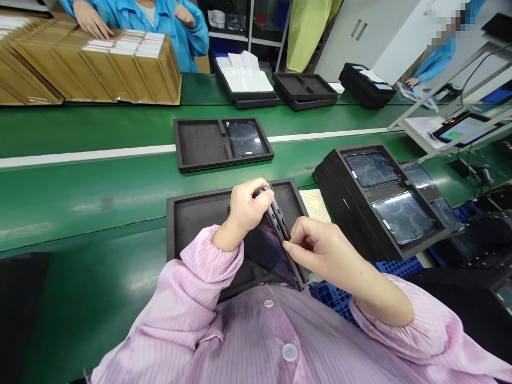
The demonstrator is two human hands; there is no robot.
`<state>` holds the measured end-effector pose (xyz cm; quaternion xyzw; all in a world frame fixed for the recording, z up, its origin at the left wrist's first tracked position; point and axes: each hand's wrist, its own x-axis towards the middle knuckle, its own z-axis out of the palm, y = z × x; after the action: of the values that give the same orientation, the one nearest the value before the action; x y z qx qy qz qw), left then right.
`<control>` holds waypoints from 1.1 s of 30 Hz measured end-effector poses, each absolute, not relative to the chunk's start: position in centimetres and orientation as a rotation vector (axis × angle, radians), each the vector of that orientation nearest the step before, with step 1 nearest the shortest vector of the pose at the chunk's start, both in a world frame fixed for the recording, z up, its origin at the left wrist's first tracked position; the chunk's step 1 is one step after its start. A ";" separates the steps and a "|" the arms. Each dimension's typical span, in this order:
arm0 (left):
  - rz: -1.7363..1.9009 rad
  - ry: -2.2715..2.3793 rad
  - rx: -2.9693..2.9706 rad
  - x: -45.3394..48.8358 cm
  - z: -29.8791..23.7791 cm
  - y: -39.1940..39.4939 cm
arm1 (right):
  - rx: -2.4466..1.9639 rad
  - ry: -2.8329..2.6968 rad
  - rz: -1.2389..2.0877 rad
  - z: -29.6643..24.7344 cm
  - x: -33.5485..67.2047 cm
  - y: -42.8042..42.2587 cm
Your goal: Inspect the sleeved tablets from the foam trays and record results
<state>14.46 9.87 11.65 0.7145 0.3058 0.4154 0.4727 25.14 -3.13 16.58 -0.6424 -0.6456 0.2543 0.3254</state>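
My left hand (250,210) is closed around the upper end of two dark tablets (276,234), held face to face and standing on edge. Their narrow sides with ports point up at me. At the right side of the pair, my right hand (320,245) is pinched, its fingertips touching the tablets' edge; whatever lies between thumb and finger is too small to make out. Beneath both hands lies a black foam tray (192,213), partly covered by my arm and the tablets.
Farther back, another foam tray (198,141) holds one tablet (245,138). Stacked trays with wrapped tablets (404,216) stand at the right. Across the green bench (100,192) are cardboard dividers (132,80), papers (245,73) and a co-worker in blue (160,26).
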 end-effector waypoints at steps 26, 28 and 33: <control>1.035 0.784 1.726 13.5 11.6 10.0 | -1.702 -1.748 0.686 17.4 24.4 -2.0; 1.030 0.771 1.740 13.6 11.6 10.0 | -1.706 -1.757 0.686 17.5 24.5 -2.0; 1.053 0.780 1.740 13.6 11.6 10.0 | -1.720 -1.773 0.654 17.5 24.5 -2.0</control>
<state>13.59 9.96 11.59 0.7080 0.3172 0.4285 0.4631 24.49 -2.03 17.49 -0.6444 -0.6643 0.2450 0.2889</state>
